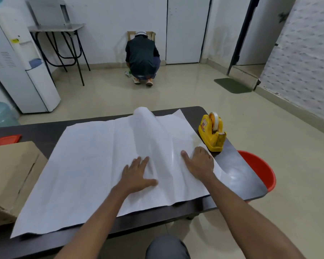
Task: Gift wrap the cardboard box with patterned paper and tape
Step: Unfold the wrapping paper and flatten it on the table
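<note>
Though cut off, cardboard box [11, 174] sits left.

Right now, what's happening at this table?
A person presses the wrapping paper flat on the dark table, left hand and right hand either side of a raised fold. The cardboard box sits beside the sheet at the left, unwrapped. The yellow tape dispenser stands at the right, untouched.

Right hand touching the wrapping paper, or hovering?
Touching. Head view shows the right hand lying flat, fingers straight, on the wrapping paper near its right edge, no gap visible.
</note>
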